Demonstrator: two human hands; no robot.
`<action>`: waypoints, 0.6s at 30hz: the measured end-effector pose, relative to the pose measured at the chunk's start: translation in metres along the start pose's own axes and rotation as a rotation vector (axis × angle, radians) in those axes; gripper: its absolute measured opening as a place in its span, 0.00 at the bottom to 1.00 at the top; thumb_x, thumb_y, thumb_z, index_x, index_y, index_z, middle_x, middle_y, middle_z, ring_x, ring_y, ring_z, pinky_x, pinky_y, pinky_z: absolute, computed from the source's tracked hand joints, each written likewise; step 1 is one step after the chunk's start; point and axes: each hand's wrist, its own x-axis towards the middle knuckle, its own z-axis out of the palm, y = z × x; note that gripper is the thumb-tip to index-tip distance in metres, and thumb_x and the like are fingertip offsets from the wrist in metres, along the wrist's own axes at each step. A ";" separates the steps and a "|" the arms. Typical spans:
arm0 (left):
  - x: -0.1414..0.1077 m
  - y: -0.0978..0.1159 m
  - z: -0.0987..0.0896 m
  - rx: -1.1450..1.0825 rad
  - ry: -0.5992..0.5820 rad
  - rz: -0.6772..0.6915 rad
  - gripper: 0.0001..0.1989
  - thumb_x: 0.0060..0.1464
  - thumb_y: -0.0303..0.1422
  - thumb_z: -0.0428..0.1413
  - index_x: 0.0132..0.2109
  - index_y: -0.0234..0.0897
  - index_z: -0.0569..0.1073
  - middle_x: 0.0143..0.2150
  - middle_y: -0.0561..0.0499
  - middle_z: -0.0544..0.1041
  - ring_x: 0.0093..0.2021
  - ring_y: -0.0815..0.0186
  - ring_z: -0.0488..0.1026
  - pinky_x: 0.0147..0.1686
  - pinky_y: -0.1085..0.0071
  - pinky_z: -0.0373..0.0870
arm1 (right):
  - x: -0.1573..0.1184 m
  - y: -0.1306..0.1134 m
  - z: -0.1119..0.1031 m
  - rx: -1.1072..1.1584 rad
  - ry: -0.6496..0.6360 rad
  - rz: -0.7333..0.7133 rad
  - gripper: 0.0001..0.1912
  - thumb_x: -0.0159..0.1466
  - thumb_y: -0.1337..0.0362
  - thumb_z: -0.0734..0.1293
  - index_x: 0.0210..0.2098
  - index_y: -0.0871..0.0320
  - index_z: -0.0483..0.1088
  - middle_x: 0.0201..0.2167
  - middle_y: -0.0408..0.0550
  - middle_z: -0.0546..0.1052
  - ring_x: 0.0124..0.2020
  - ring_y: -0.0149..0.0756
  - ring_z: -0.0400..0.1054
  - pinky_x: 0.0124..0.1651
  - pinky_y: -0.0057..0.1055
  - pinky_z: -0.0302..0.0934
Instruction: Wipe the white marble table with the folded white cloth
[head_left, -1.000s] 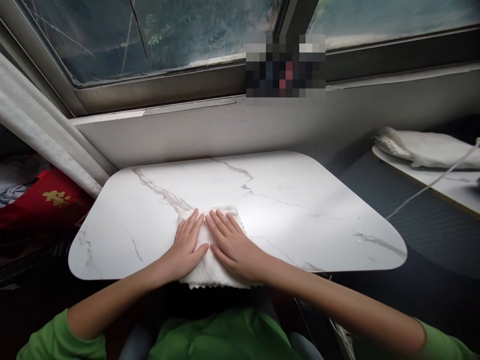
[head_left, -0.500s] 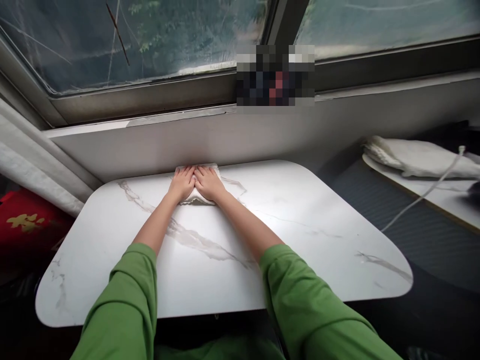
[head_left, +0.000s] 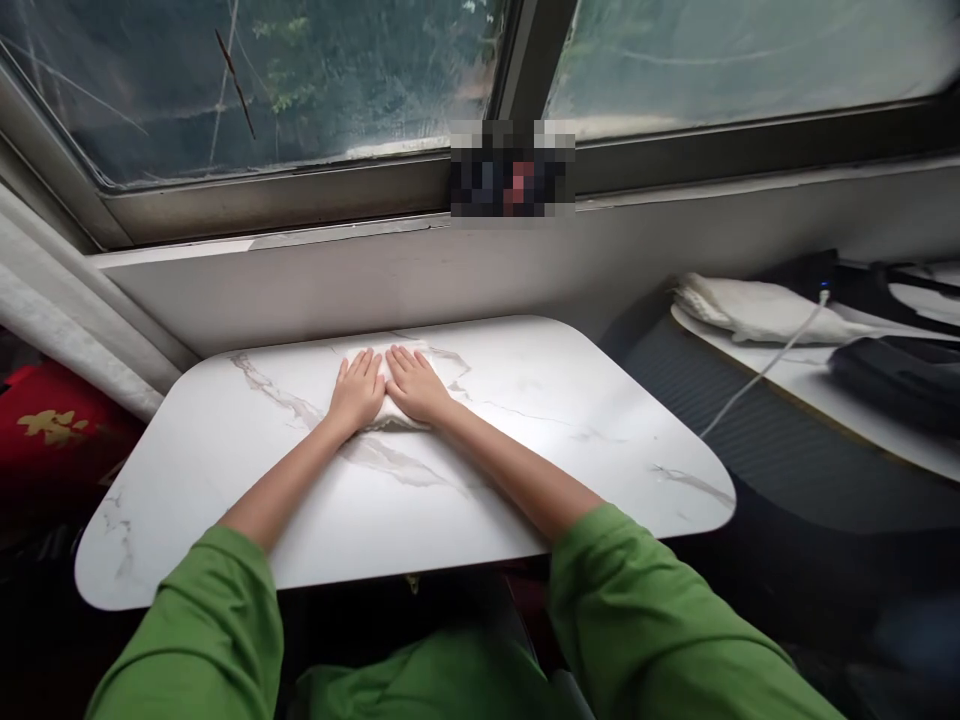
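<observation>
A white cloth (head_left: pixel 394 420) is pressed flat on the marbled bench (head_left: pixel 525 430), toward 12 o'clock from its centre and just short of the edge along the wall (head_left: pixel 300 290). The left hand (head_left: pixel 358 390) is laid on it from 7 o'clock, the right hand (head_left: pixel 417 385) from 5 o'clock. Both palms are turned down; the fingers are stretched out and slightly spread, with nothing pinched.

A wiping stroke is judged to be in hand. For any further stroke, even pressure from both palms would be called for, so that the near edge of the cloth is not bunched.

In the frame half a second earlier, the cloth was pushed right up to the far edge and the hands were almost joined. Now it has been drawn slightly toward 6 o'clock, a thin strip of bench is left beyond it, and the fingertips of the two hands are parted. More of a black object (head_left: pixel 896 375) is shown toward 3 o'clock.
</observation>
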 end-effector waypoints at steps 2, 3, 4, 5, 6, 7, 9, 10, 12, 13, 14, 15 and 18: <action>-0.029 0.013 -0.003 -0.019 -0.022 0.059 0.25 0.65 0.31 0.39 0.67 0.29 0.57 0.70 0.42 0.54 0.70 0.60 0.49 0.68 0.56 0.42 | -0.037 -0.006 -0.001 -0.013 0.016 -0.016 0.32 0.69 0.62 0.51 0.67 0.75 0.49 0.69 0.62 0.50 0.70 0.46 0.41 0.70 0.45 0.35; -0.046 0.020 -0.004 -0.031 -0.027 0.085 0.25 0.65 0.32 0.40 0.67 0.29 0.58 0.70 0.43 0.54 0.70 0.60 0.49 0.68 0.56 0.42 | -0.058 -0.009 -0.002 -0.015 0.030 -0.033 0.32 0.69 0.61 0.50 0.67 0.75 0.49 0.69 0.62 0.50 0.70 0.46 0.41 0.70 0.46 0.35; -0.063 0.028 -0.005 -0.043 -0.029 0.108 0.25 0.65 0.33 0.40 0.67 0.30 0.57 0.70 0.42 0.55 0.70 0.60 0.49 0.68 0.55 0.42 | -0.079 -0.012 -0.003 -0.014 0.046 -0.060 0.31 0.69 0.61 0.50 0.67 0.75 0.49 0.68 0.63 0.50 0.70 0.47 0.41 0.70 0.47 0.36; -0.081 0.034 -0.007 -0.056 -0.031 0.128 0.25 0.65 0.33 0.40 0.67 0.30 0.57 0.70 0.42 0.54 0.70 0.59 0.49 0.68 0.54 0.42 | -0.100 -0.014 -0.004 -0.011 0.063 -0.094 0.31 0.70 0.60 0.49 0.67 0.74 0.50 0.68 0.63 0.50 0.70 0.47 0.41 0.70 0.48 0.37; -0.098 0.041 -0.008 -0.071 -0.039 0.152 0.26 0.65 0.34 0.40 0.67 0.31 0.56 0.70 0.42 0.53 0.70 0.59 0.48 0.68 0.53 0.42 | -0.121 -0.017 -0.005 -0.010 0.081 -0.131 0.31 0.70 0.60 0.49 0.67 0.74 0.50 0.68 0.63 0.51 0.70 0.47 0.41 0.70 0.49 0.38; -0.114 0.046 -0.010 -0.093 -0.055 0.185 0.26 0.66 0.35 0.40 0.67 0.31 0.56 0.70 0.42 0.52 0.70 0.58 0.46 0.68 0.52 0.42 | -0.140 -0.019 -0.006 -0.010 0.100 -0.162 0.31 0.70 0.60 0.49 0.67 0.74 0.50 0.68 0.63 0.51 0.70 0.46 0.40 0.69 0.50 0.38; -0.139 0.054 -0.014 -0.148 -0.113 0.265 0.27 0.66 0.38 0.41 0.68 0.34 0.53 0.71 0.44 0.49 0.71 0.59 0.44 0.68 0.53 0.41 | -0.171 -0.024 -0.008 -0.023 0.134 -0.188 0.30 0.70 0.61 0.50 0.67 0.73 0.50 0.68 0.63 0.52 0.70 0.45 0.39 0.69 0.50 0.40; -0.147 0.057 -0.015 -0.175 -0.143 0.298 0.27 0.67 0.39 0.41 0.69 0.36 0.52 0.72 0.45 0.48 0.71 0.60 0.43 0.68 0.53 0.42 | -0.182 -0.026 -0.009 -0.032 0.142 -0.185 0.30 0.70 0.61 0.50 0.67 0.73 0.49 0.68 0.63 0.52 0.71 0.44 0.38 0.69 0.50 0.40; -0.153 0.062 -0.017 -0.193 -0.182 0.330 0.28 0.67 0.41 0.40 0.69 0.36 0.50 0.72 0.45 0.46 0.71 0.60 0.41 0.68 0.53 0.41 | -0.193 -0.026 -0.012 -0.047 0.126 -0.167 0.30 0.70 0.61 0.49 0.67 0.73 0.49 0.68 0.62 0.51 0.71 0.44 0.36 0.69 0.50 0.40; -0.150 0.064 -0.017 -0.181 -0.185 0.331 0.28 0.67 0.40 0.40 0.70 0.34 0.49 0.72 0.43 0.45 0.72 0.59 0.39 0.68 0.51 0.39 | -0.192 -0.023 -0.013 -0.048 0.100 -0.159 0.30 0.71 0.61 0.49 0.68 0.73 0.48 0.68 0.62 0.50 0.71 0.44 0.35 0.70 0.50 0.39; -0.144 0.067 -0.016 -0.158 -0.182 0.325 0.29 0.67 0.39 0.40 0.70 0.31 0.49 0.72 0.41 0.44 0.72 0.57 0.38 0.68 0.50 0.37 | -0.187 -0.019 -0.014 -0.045 0.064 -0.150 0.31 0.71 0.60 0.48 0.68 0.73 0.48 0.69 0.62 0.48 0.71 0.44 0.34 0.70 0.50 0.38; -0.133 0.068 -0.014 -0.130 -0.178 0.316 0.29 0.67 0.38 0.40 0.70 0.29 0.49 0.72 0.40 0.44 0.72 0.56 0.37 0.68 0.49 0.35 | -0.177 -0.013 -0.015 -0.038 0.022 -0.137 0.31 0.71 0.59 0.47 0.68 0.72 0.47 0.69 0.61 0.47 0.71 0.44 0.34 0.70 0.51 0.38; -0.079 0.062 -0.007 -0.057 -0.180 0.296 0.29 0.65 0.34 0.40 0.70 0.26 0.48 0.72 0.39 0.44 0.72 0.57 0.38 0.68 0.50 0.32 | -0.128 0.014 -0.014 -0.024 -0.117 -0.082 0.34 0.71 0.54 0.44 0.69 0.71 0.44 0.70 0.60 0.43 0.71 0.46 0.33 0.69 0.51 0.37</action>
